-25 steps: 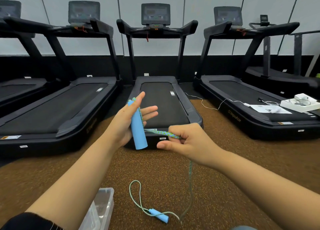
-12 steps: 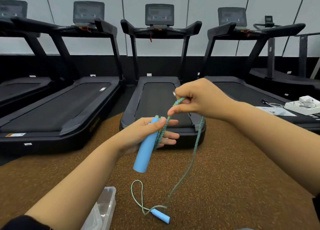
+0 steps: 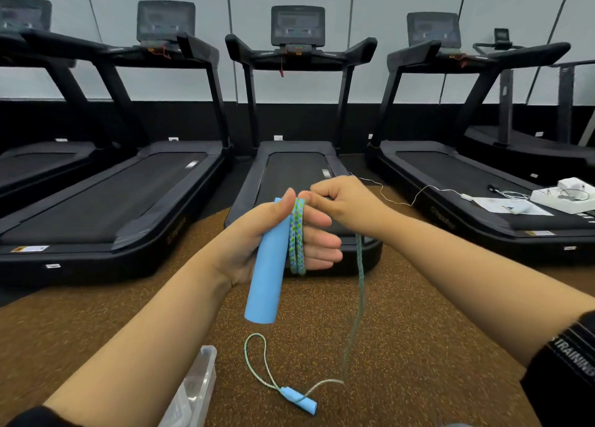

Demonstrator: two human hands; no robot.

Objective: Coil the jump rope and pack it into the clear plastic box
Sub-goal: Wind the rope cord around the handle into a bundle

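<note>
My left hand (image 3: 273,236) grips a light blue jump rope handle (image 3: 267,272) upright, with two turns of the green-blue braided rope (image 3: 297,236) wound over its fingers beside the handle. My right hand (image 3: 346,206) pinches the rope just above those turns, touching the left fingertips. From the right hand the rope hangs down to the floor and loops to the second blue handle (image 3: 299,400), which lies on the brown floor. The clear plastic box (image 3: 199,381) stands on the floor at the lower left, partly hidden by my left forearm.
A row of black treadmills (image 3: 296,175) faces me across the speckled brown floor. On the right treadmill lie a white box (image 3: 566,196), papers and a white cable. Open floor lies around the fallen handle.
My right hand came down from above and laid another turn of rope over the left fingers. The left hand turned the handle more upright. The slack on the floor shifted slightly.
</note>
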